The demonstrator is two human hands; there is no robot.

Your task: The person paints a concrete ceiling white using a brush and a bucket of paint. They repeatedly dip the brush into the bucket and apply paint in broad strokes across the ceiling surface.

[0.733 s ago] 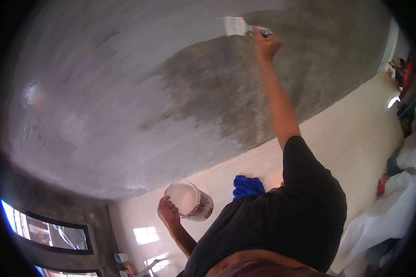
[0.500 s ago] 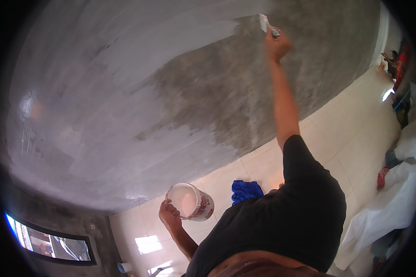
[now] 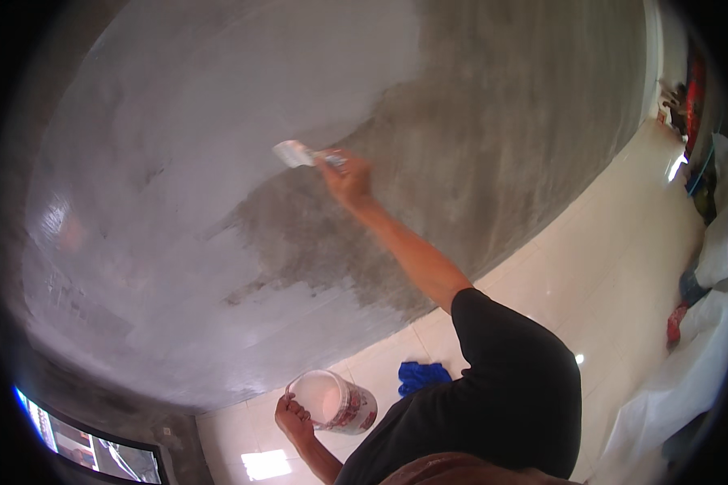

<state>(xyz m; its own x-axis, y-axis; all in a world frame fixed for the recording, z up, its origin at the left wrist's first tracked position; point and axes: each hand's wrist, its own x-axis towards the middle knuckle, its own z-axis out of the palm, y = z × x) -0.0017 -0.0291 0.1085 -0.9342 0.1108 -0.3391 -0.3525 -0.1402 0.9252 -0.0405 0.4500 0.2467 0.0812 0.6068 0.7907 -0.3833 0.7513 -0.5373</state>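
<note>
Blue cloth [image 3: 422,377] on pale tiled floor [image 3: 615,267], white plastic sheeting [image 3: 687,380] at right, window [image 3: 89,444] lower left

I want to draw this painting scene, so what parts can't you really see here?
All in the head view:
- Paint level in the bucket: only white shows inside, so the depth is unclear.
- Left hand: its fingers curl over the bucket rim, partly hidden.
- Brush handle: covered by the right hand.
- Blue cloth: partly behind the black sleeve.
- Things at the right edge: small, bent by the lens.
- Window: cut off by the rim.
</note>
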